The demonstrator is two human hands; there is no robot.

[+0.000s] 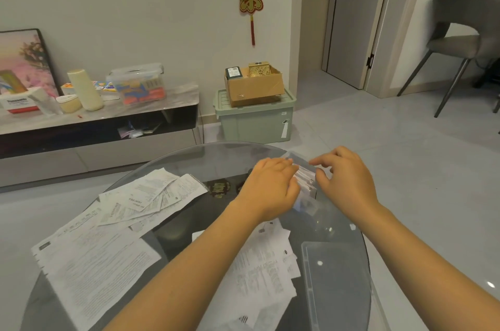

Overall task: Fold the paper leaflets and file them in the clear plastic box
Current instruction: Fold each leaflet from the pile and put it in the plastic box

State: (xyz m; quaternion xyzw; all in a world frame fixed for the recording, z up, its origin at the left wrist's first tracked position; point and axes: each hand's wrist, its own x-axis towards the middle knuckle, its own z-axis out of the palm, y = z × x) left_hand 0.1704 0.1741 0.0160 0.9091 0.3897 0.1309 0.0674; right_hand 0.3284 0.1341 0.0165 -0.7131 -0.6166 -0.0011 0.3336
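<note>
The clear plastic box (305, 184) stands on the round glass worktop (216, 157), at its far side, with folded leaflets (307, 182) filed upright inside. The left hand (270, 187) lies over the box's left side, fingers bent onto the leaflets; whether they grasp any cannot be told. The right hand (346, 182) is at the box's right side, fingers curled at the rim. Loose leaflets (108, 236) lie left of and nearer than the box. A clear lid (335, 276) lies nearer, right.
</note>
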